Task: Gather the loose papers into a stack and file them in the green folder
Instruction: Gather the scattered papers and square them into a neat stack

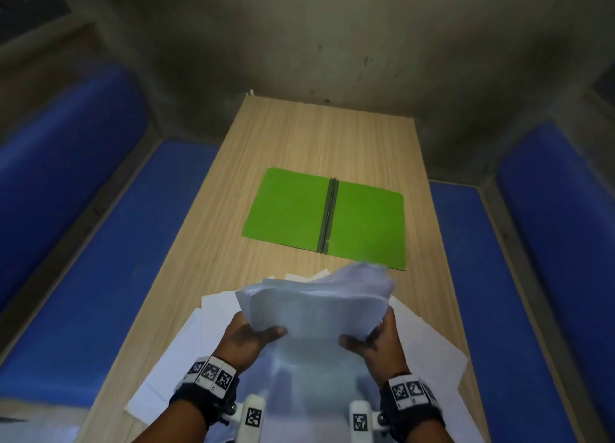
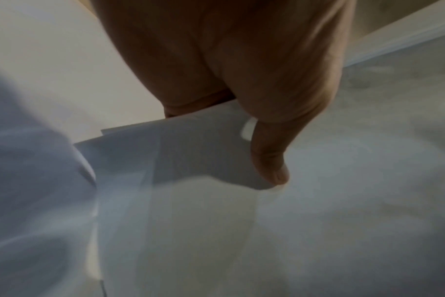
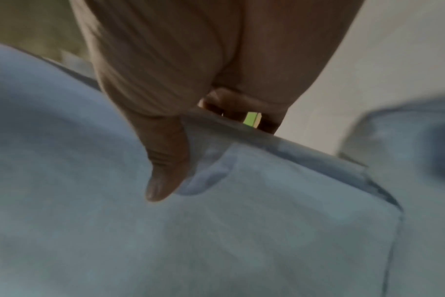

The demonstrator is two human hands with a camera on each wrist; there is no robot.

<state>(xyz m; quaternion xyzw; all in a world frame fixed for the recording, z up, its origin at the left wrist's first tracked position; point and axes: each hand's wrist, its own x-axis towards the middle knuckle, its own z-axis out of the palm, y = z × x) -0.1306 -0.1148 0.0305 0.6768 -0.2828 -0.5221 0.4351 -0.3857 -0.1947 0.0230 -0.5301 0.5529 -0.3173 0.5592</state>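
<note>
A bundle of white papers is lifted above the near end of the table, its top edge blurred. My left hand grips its left side, thumb on top. My right hand grips its right side the same way. In the left wrist view my left hand has the thumb pressed on the papers. In the right wrist view my right hand pinches the papers with the thumb on top. The green folder lies open flat mid-table, beyond the bundle. More loose sheets lie under my hands.
The wooden table is long and narrow and runs away from me to a grey wall. Blue padded benches flank it on both sides. A sliver of the green folder shows between my right fingers.
</note>
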